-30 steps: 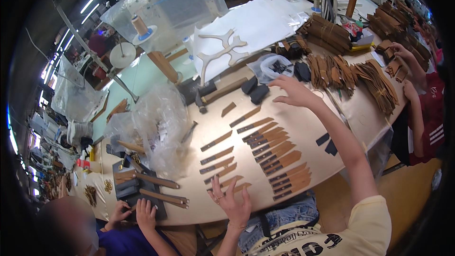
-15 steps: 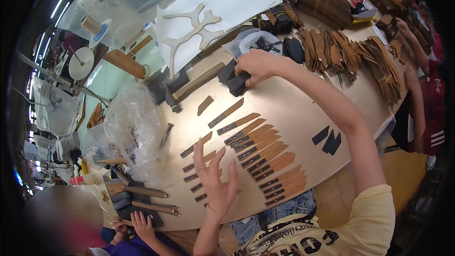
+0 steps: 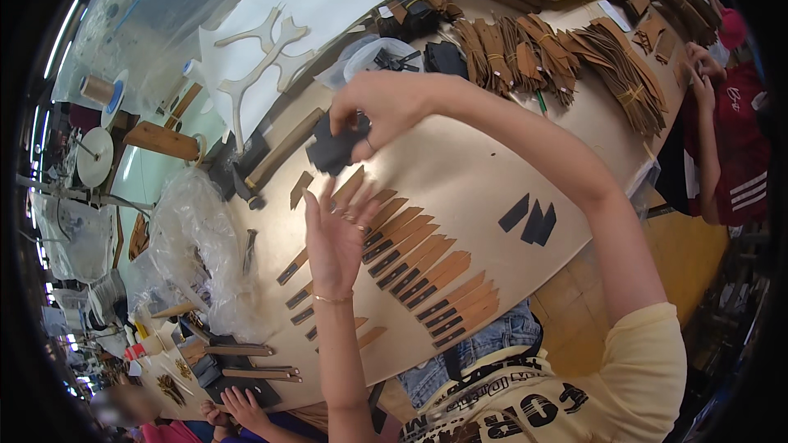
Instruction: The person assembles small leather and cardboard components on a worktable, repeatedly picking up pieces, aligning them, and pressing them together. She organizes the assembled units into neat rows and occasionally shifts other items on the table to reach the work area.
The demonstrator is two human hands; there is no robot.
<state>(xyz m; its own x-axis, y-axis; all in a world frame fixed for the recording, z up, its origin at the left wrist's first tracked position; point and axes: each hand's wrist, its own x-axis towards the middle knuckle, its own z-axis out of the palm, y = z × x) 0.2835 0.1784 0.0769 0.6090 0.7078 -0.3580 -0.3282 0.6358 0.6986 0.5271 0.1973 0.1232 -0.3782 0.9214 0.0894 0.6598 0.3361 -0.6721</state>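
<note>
My right hand is closed around several black flat pieces, apparently leather, held above the table. Just nearer to me, my left hand has its fingers stretched out and holds nothing; its fingertips are close below the black pieces. Under and beside it lie two rows of brown leather strips, many bearing a dark patch at one end. The left hand and forearm hide part of the left row. A short brown piece lies apart, near the held pieces.
A hammer lies left of my right hand. Loose black pieces are at the right. Bundled brown strips and a plastic bag with black pieces stand beyond. Clear plastic lies left. Other people's hands work at lower left and far right.
My left hand has moved forward, toward the black pieces. My right hand has drawn them slightly nearer to me and turned. The whole view has shifted.
</note>
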